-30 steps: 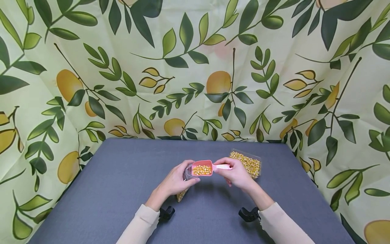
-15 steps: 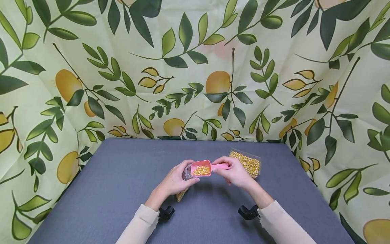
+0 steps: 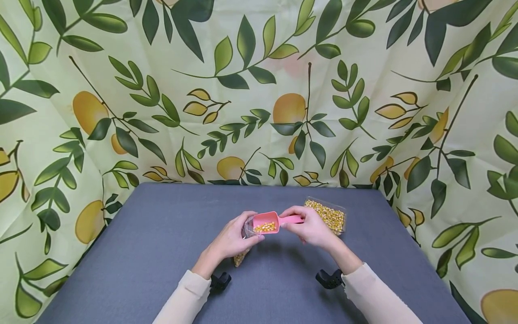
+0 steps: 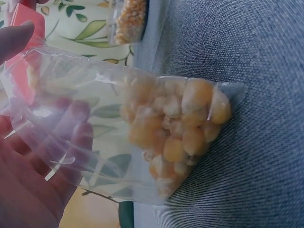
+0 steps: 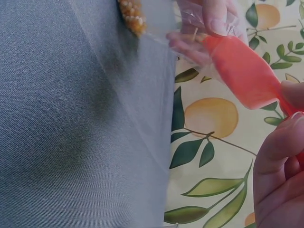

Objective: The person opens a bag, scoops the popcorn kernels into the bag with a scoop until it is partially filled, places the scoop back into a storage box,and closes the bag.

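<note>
A clear plastic bag (image 4: 99, 128) with corn kernels (image 4: 175, 128) gathered in its bottom hangs from my left hand (image 3: 229, 238), whose fingers and thumb hold it around the mouth. Its lower corner touches or nearly touches the table in the left wrist view. My right hand (image 3: 309, 228) pinches the handle of a pink scoop (image 3: 272, 218). Some kernels lie in the scoop, toward its front lip. The scoop is tilted, and its lip sits inside the bag's mouth (image 5: 197, 28). Behind my right hand stands a clear box (image 3: 345, 220) of corn kernels.
A blue-grey cloth covers the table (image 3: 174, 216). Leaf-and-fruit patterned fabric (image 3: 259, 99) hangs at the back and both sides. Black wrist devices (image 3: 329, 279) sit under both forearms.
The scoop has tilted further and shifted slightly left, toward the bag. Its kernels have slid to the front lip and fewer show. The left hand has hardly moved.
</note>
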Demonstrator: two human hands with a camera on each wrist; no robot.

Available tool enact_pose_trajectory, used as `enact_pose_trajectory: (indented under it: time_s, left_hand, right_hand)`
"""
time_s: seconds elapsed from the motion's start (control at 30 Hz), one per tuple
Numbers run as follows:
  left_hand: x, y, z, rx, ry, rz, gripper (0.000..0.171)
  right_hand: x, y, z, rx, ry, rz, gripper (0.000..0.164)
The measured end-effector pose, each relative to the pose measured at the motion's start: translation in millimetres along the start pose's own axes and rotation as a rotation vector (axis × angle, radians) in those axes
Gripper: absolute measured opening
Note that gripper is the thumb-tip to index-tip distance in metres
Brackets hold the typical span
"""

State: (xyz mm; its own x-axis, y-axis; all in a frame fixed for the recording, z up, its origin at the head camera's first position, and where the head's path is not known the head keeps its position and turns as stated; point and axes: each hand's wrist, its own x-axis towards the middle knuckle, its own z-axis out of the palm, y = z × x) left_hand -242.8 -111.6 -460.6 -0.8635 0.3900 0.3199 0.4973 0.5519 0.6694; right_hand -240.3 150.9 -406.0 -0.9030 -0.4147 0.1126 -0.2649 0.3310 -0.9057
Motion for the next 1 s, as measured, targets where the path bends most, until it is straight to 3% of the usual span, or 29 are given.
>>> enact_pose_trajectory:
  time_s: [0.27,0.67,0.83,1.0]
  left_hand:
    - [-0.1,-0.8,-0.1,0.001,-0.007,-0.001,0.067]
    - [-0.2,-1.5,0.6,-0.003,-0.001,0.006,0.068]
    - [0.0,-1.4,0.6,-0.006,0.005,0.022,0.067]
    - [0.0,-0.7,0.7,0.002,0.01,0.012,0.066]
  right_hand:
    - [1.1,-2.8,1.4,-0.038,0.004,-0.001,0.021]
    - [-8.5,-31.3,3.1,-0.071,0.008,-0.018,0.018]
    - [-8.8,-32.9,2.6,-0.068,0.007,-0.012,0.018]
    - [-4.0,-16.2,-0.1,-0.069,0.002,-0.012,0.019]
